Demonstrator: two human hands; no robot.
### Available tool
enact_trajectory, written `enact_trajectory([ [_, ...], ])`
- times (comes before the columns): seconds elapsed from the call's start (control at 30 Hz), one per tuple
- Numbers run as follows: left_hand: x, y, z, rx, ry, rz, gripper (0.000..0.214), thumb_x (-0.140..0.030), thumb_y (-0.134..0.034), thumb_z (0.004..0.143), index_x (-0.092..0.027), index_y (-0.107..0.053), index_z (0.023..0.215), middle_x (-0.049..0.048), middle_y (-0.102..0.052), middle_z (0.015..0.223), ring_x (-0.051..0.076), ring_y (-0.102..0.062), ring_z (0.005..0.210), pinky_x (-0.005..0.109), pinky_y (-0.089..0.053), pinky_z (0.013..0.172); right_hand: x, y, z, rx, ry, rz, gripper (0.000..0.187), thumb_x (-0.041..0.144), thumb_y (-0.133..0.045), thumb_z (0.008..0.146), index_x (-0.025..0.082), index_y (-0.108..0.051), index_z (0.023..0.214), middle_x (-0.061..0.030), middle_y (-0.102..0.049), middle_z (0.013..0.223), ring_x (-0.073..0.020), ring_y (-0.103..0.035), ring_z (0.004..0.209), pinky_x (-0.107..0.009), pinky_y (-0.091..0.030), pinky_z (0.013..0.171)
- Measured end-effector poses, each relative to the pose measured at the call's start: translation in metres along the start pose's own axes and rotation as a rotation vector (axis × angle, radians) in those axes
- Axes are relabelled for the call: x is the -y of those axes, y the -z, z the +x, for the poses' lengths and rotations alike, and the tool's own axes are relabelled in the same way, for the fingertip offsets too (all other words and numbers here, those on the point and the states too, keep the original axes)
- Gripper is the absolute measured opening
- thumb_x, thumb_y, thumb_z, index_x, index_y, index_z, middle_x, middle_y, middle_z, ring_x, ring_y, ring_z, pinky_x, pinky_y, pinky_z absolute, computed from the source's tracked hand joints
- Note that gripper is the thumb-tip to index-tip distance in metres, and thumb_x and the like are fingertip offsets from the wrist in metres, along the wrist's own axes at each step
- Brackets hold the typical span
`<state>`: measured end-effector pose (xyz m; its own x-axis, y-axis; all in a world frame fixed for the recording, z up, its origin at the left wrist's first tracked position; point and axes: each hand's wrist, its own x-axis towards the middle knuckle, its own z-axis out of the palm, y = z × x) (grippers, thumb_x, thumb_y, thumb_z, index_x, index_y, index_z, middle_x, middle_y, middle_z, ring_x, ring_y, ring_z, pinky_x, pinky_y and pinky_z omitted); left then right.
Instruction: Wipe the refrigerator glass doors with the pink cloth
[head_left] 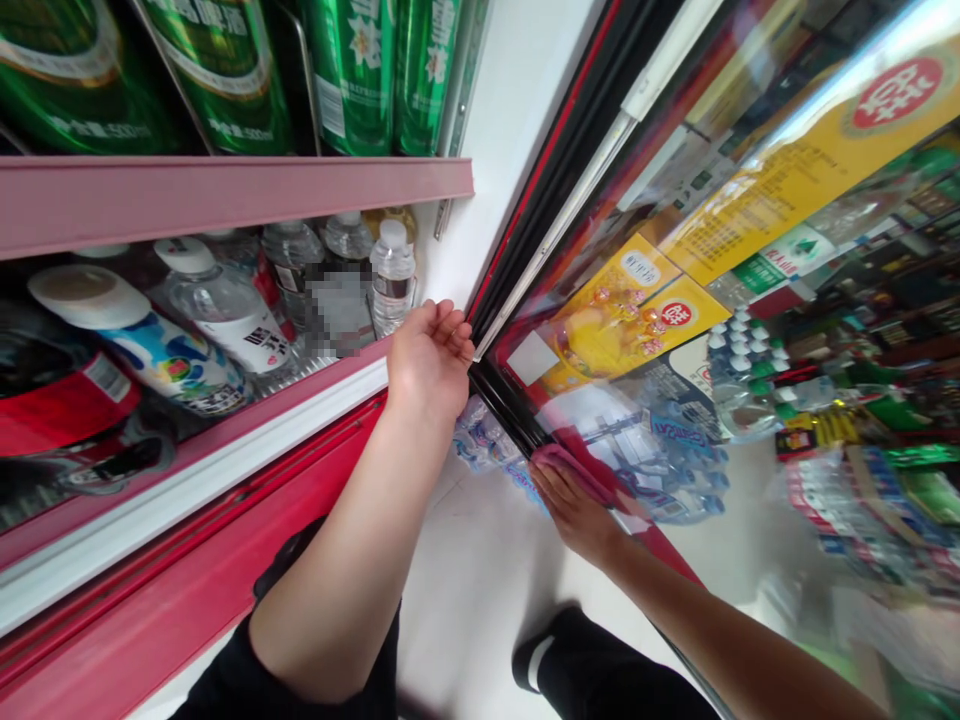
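- Along the front of a shop drinks cooler, a hinged glass door (622, 430) stands swung away from a red cabinet frame (187, 560); pale floor tile (480, 590) lies below, and a reflected shop interior fills the glass.
- Surface: two yellow printed signs (795, 170) show on the upper glass. Lines of bottled water appear in its reflection. No smears can be judged at this view.
- Left hand (431, 360): open, fingers spread, with the fingertips touching the black rubber door seal (510, 400) at the door's edge.
- Right hand (574, 505): closed down over a pink cloth (570, 475), fingers laid across it, pressing it to the lower glass near the seal.
- Cloth count: one, located under the right hand, on the door.
- Upper shelf: four green beer cans (352, 75) stand in a row behind a pink shelf edge strip (225, 200).
- Lower shelf: four clear water bottles (392, 275), upright or slightly tilted, and one tilted bottle with a blue-and-white label (142, 340). One label (337, 310) is blurred and unreadable.
- Lower left: a red package (60, 400) lies on the shelf, its type not determinable.
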<state>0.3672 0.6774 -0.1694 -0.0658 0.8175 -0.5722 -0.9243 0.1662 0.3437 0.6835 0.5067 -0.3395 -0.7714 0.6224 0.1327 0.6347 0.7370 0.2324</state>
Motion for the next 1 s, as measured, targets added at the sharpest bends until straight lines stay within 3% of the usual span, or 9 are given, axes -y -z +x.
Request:
enact_trajectory([
  [0.07, 0.001, -0.001, 0.000, 0.005, 0.009, -0.003, 0.016, -0.029, -0.062, 0.097, -0.019, -0.066, 0.086, -0.0016, -0.065, 0.068, 0.009, -0.059, 0.055, 0.021, -0.043, 0.058, 0.001, -0.003, 0.002, -0.012, -0.002, 0.000, 0.077, 0.005, -0.046, 0.089, 0.002, -0.044, 0.165, -0.0194, -0.066, 0.155, -0.0287, -0.059, 0.149, -0.045, -0.057, 0.120],
  [0.13, 0.001, -0.001, 0.000, 0.002, 0.011, 0.002, 0.016, -0.029, -0.060, 0.098, -0.019, -0.066, 0.087, -0.0013, -0.065, 0.068, 0.010, -0.059, 0.057, 0.021, -0.043, 0.058, -0.004, -0.011, 0.022, 0.012, 0.030, -0.024, 0.073, 0.005, -0.047, 0.089, 0.000, -0.049, 0.162, -0.0213, -0.067, 0.154, -0.0305, -0.060, 0.148, -0.048, -0.056, 0.121],
  [0.3, -0.001, -0.002, -0.001, -0.004, 0.012, 0.028, 0.018, -0.030, -0.057, 0.098, -0.019, -0.067, 0.087, -0.0009, -0.064, 0.067, 0.010, -0.058, 0.058, 0.021, -0.044, 0.057, -0.023, -0.042, 0.113, 0.078, 0.070, -0.065, 0.056, 0.011, -0.051, 0.096, -0.002, -0.061, 0.150, -0.0227, -0.061, 0.160, -0.0337, -0.052, 0.154, -0.049, -0.046, 0.130],
  [0.43, -0.001, 0.000, 0.001, 0.017, -0.009, 0.043, 0.021, -0.029, -0.056, 0.099, -0.019, -0.066, 0.084, -0.0003, -0.064, 0.068, 0.010, -0.059, 0.058, 0.022, -0.044, 0.059, -0.033, -0.058, 0.185, 0.144, 0.045, -0.049, 0.057, 0.014, -0.044, 0.103, -0.005, -0.053, 0.156, -0.0247, -0.053, 0.166, -0.0328, -0.042, 0.162, -0.050, -0.032, 0.138],
  [0.53, 0.003, -0.001, 0.004, 0.024, -0.021, 0.071, 0.019, -0.031, -0.057, 0.098, -0.020, -0.067, 0.087, 0.0008, -0.065, 0.069, 0.012, -0.060, 0.060, 0.023, -0.046, 0.061, -0.035, -0.060, 0.206, 0.197, 0.010, 0.006, 0.062, 0.012, -0.040, 0.103, -0.008, -0.043, 0.162, -0.0270, -0.044, 0.171, -0.0324, -0.033, 0.166, -0.053, -0.027, 0.139],
  [0.63, 0.009, -0.001, 0.006, 0.027, -0.010, 0.092, 0.016, -0.031, -0.058, 0.097, -0.021, -0.068, 0.090, 0.0012, -0.066, 0.070, 0.013, -0.060, 0.060, 0.023, -0.045, 0.059, -0.030, -0.055, 0.183, 0.143, -0.026, 0.022, 0.065, 0.010, -0.043, 0.102, -0.007, -0.040, 0.164, -0.0255, -0.040, 0.174, -0.0338, -0.034, 0.166, -0.052, -0.032, 0.138],
  [0.77, 0.011, -0.002, 0.003, 0.030, 0.006, 0.094, 0.018, -0.029, -0.056, 0.098, -0.020, -0.067, 0.088, 0.0004, -0.065, 0.068, 0.011, -0.059, 0.058, 0.022, -0.045, 0.057, -0.010, -0.037, 0.103, 0.041, -0.080, -0.057, 0.059, 0.006, -0.047, 0.102, -0.003, -0.049, 0.160, -0.0218, -0.048, 0.170, -0.0359, -0.047, 0.159, -0.047, -0.045, 0.130],
  [0.9, 0.008, -0.003, -0.002, 0.025, 0.012, 0.075, 0.024, -0.028, -0.054, 0.101, -0.018, -0.065, 0.083, -0.0002, -0.063, 0.067, 0.010, -0.059, 0.056, 0.021, -0.045, 0.056, 0.011, -0.021, 0.026, 0.027, -0.156, -0.067, 0.069, 0.001, -0.045, 0.102, 0.001, -0.033, 0.170, -0.0189, -0.049, 0.170, -0.0316, -0.053, 0.155, -0.043, -0.051, 0.126],
  [1.0, 0.006, -0.003, -0.005, 0.033, 0.018, 0.067, 0.024, -0.029, -0.054, 0.101, -0.017, -0.065, 0.083, -0.0004, -0.063, 0.067, 0.010, -0.060, 0.056, 0.021, -0.046, 0.057, 0.013, -0.020, 0.011, 0.012, -0.198, -0.009, 0.076, 0.000, -0.043, 0.103, 0.007, -0.019, 0.175, -0.0160, -0.050, 0.170, -0.0294, -0.052, 0.156, -0.042, -0.049, 0.128],
])
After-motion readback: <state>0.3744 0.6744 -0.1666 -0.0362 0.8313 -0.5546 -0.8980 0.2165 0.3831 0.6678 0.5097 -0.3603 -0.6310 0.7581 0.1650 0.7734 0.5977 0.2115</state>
